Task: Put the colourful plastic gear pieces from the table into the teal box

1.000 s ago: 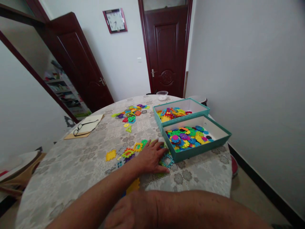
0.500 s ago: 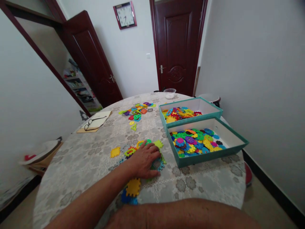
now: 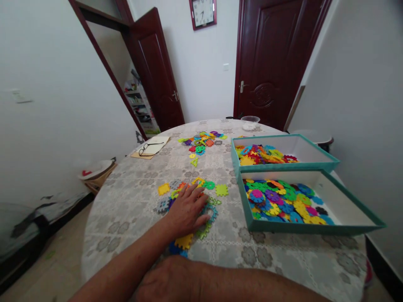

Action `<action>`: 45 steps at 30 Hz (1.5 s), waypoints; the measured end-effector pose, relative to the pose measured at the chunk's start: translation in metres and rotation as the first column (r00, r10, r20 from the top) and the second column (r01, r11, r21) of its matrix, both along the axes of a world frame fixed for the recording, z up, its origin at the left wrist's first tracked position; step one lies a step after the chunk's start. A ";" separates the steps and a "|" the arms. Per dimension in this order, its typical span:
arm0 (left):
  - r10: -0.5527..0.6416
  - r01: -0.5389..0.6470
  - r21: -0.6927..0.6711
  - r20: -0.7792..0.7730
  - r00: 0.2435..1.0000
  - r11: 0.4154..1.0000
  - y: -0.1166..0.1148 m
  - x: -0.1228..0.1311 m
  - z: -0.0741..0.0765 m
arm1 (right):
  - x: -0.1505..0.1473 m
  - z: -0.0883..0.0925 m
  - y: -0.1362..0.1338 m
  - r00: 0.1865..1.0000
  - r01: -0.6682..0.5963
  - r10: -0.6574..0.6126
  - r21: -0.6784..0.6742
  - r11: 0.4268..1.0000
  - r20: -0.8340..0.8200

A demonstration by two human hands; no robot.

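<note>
My left hand [image 3: 188, 209] lies palm down with its fingers spread over a pile of coloured plastic pieces in front of me. Around it are a yellow square piece [image 3: 163, 189], a light green square piece [image 3: 221, 190], a green round piece [image 3: 209, 185] and a blue ring-like piece [image 3: 211, 212]. An orange-yellow piece [image 3: 184, 241] lies below the wrist. My right hand [image 3: 168, 279] rests at the bottom, its forearm coming from the right and crossing by my left forearm. Its fingers are hidden.
Two teal-edged boxes [image 3: 252, 224] of coloured pieces stand on the right of the round table [image 3: 126, 201]. Farther off are another pile of pieces [image 3: 201, 142], glasses [image 3: 151, 147] on a notebook [image 3: 160, 142], and a clear bowl [image 3: 250, 120].
The view has turned to the left and shifted down a little. My left hand has slid slightly over the pile, showing more green pieces beside the thumb. My right hand shows more.
</note>
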State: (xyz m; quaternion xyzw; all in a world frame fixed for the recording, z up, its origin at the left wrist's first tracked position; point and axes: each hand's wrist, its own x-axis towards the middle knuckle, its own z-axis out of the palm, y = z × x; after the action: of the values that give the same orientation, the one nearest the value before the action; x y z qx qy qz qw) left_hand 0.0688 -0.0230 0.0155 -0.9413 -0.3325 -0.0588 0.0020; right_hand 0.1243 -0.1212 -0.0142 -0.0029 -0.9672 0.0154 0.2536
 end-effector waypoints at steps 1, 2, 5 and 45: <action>0.029 -0.030 0.012 0.014 0.999 0.999 -0.002 -0.005 0.000 | -0.002 -0.004 -0.001 1.000 0.012 -0.012 -0.006 1.000 -0.026; 0.059 -0.060 0.025 0.030 0.998 0.998 -0.003 -0.012 0.000 | -0.005 -0.008 -0.001 0.999 0.015 -0.016 -0.013 1.000 -0.048; 0.154 -0.159 0.055 0.084 0.984 0.986 -0.006 -0.040 0.000 | -0.010 -0.017 0.001 0.991 0.028 -0.030 -0.017 0.999 -0.128; -0.001 -0.022 0.037 0.521 0.854 0.999 0.010 -0.073 -0.033 | 0.116 -0.007 0.058 0.211 0.827 -0.964 -0.496 0.264 -0.162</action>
State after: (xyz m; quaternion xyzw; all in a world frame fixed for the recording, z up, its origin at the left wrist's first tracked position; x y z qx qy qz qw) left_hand -0.0043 -0.0134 -0.0171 -0.8882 -0.3245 -0.3179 -0.0684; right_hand 0.2402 -0.0634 -0.0210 -0.6053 -0.6771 0.0113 0.4183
